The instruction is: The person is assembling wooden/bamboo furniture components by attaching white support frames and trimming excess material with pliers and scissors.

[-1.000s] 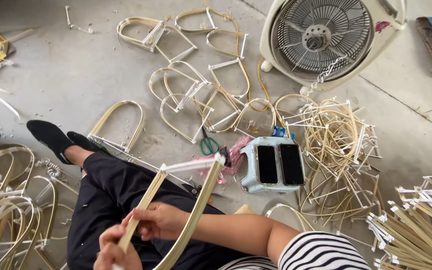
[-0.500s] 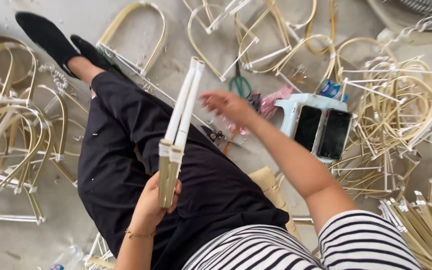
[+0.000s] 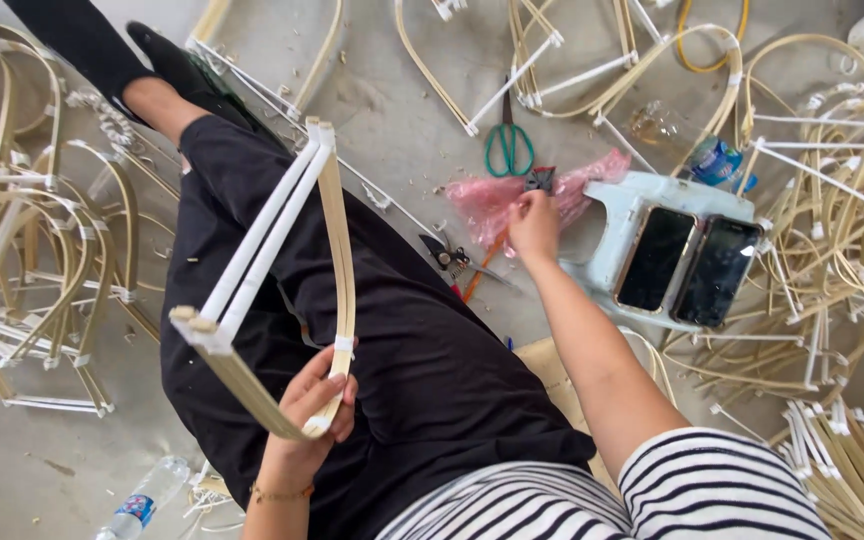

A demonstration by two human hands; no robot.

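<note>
A: Left hand [image 3: 304, 415]?
B: Fingers curled tight round the bent pale bamboo frame with white-wrapped bars [image 3: 272, 290], held over the lap.
A: Right hand [image 3: 534, 222]?
B: Fingertips pinched at the crumpled pink plastic bag [image 3: 512, 195] on the floor, beside green-handled scissors [image 3: 508, 145].

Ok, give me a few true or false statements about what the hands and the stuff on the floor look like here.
1. The left hand holds a bent frame. True.
2. The right hand rests on the lap. False: it reaches out to the pink bag on the floor.
3. Two phones lie on the pale stool. True.
4. The green scissors are in the right hand. False: they lie on the floor beyond it.
5. A plastic bottle lies by the left arm. True.
</note>
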